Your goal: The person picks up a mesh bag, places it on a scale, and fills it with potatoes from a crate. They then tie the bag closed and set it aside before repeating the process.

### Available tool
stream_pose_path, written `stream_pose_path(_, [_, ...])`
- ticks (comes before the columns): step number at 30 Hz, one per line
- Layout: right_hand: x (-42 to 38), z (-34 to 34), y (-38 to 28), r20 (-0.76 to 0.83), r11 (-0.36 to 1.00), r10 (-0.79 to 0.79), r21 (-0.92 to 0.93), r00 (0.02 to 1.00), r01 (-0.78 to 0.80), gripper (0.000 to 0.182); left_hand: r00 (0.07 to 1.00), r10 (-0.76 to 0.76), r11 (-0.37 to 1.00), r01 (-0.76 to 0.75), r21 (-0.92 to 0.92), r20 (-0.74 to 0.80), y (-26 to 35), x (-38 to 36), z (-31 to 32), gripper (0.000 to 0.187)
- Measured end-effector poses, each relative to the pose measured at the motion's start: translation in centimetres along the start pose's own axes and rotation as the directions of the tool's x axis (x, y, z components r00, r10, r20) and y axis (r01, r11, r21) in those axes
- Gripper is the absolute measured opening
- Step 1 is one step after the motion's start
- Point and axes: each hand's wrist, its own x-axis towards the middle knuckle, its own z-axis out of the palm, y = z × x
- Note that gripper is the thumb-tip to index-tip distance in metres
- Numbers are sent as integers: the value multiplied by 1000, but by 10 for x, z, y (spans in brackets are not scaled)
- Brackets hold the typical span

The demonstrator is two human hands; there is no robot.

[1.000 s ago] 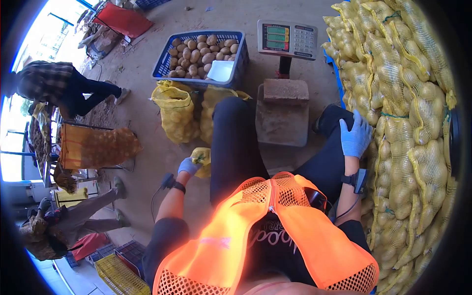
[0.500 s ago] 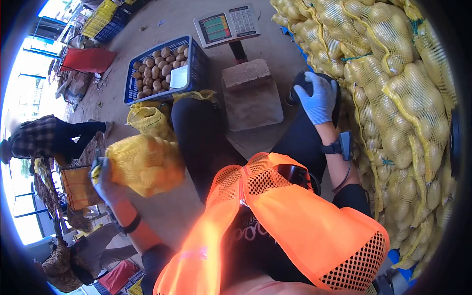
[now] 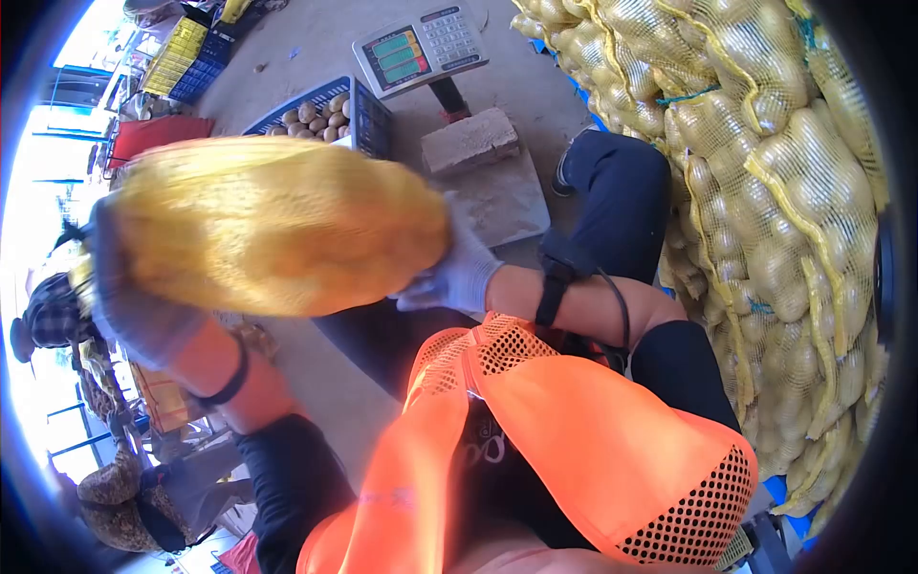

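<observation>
A filled yellow mesh bag (image 3: 287, 225), smeared by motion, hangs lengthwise in front of me, lifted off the floor. My left hand (image 3: 139, 292), gloved and blurred, grips the bag's end at the left. At the opposite end, my gloved right hand (image 3: 459, 263) holds the bag from the side and below, its fingers partly hidden behind the mesh. What fills the bag is too blurred to make out. Behind the bag, a blue crate (image 3: 375, 120) of potatoes (image 3: 311, 117) is partly covered from view.
A digital scale (image 3: 421, 53) stands ahead, with a brick-like block (image 3: 470, 142) on its platform (image 3: 512, 196). Stacked mesh sacks (image 3: 803, 220) of potatoes line the right side. A bent-over person (image 3: 124, 497) is at the lower left. Yellow and blue crates (image 3: 177, 53) stand far left.
The bag has risen from beside my left leg and swung toward the middle. My right hand has left my right knee and taken hold of the bag's other end.
</observation>
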Motion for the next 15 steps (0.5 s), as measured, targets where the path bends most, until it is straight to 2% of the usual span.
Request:
stream_pose_path(1, [4, -13, -3, -67, 966, -135, 211, 989, 146, 100, 997, 5, 1000, -6, 3, 77, -33, -5, 16, 16])
stream_pose_path(2, [12, -36, -8, -71, 966, -133, 216, 989, 146, 100, 1000, 16, 1000, -16, -2, 23, -67, -5, 25, 13])
stream_pose_path(3, [20, -64, -18, -92, 935, -184, 292, 979, 203, 97, 996, -82, 995, 84, 52, -39, -92, -11, 38, 16])
stream_pose_path(4, [24, -79, -29, -114, 895, -236, 361, 965, 261, 95, 993, -91, 989, 99, 110, -77, -125, -7, 43, 15])
stream_pose_path(5, [21, -78, -37, -118, 895, -237, 360, 964, 264, 95, 991, -126, 975, 132, 179, -44, -150, -5, 48, 13])
stream_pose_path(6, [16, -71, -45, -235, 873, -270, 350, 934, 341, 90, 981, -183, 968, 190, 161, -57, -176, -4, 55, 10])
stream_pose_path(7, [13, -69, -51, -346, 848, -299, 331, 889, 414, 85, 977, -211, 949, 202, 243, 12, -196, -3, 58, 10])
stream_pose_path(8, [23, -84, -55, -309, 850, -399, 229, 863, 475, 84, 962, -271, 915, 247, 319, 30, -221, 0, 55, 10])
stream_pose_path(9, [30, -94, -62, -311, 848, -402, 229, 862, 478, 84, 962, -260, 908, 216, 359, 78, -242, 0, 56, 10])
stream_pose_path(12, [48, -121, -85, -438, 853, -369, 191, 820, 486, 85, 909, -412, 840, 349, 415, 70, -308, 4, 43, 7])
stream_pose_path(13, [53, -125, -89, -442, 855, -364, 191, 820, 482, 85, 921, -377, 851, 302, 430, 100, -338, 4, 32, 10])
stream_pose_path(15, [58, -127, -92, -504, 859, -333, 187, 797, 477, 86, 901, -430, 822, 367, 435, 53, -375, 4, 18, 12])
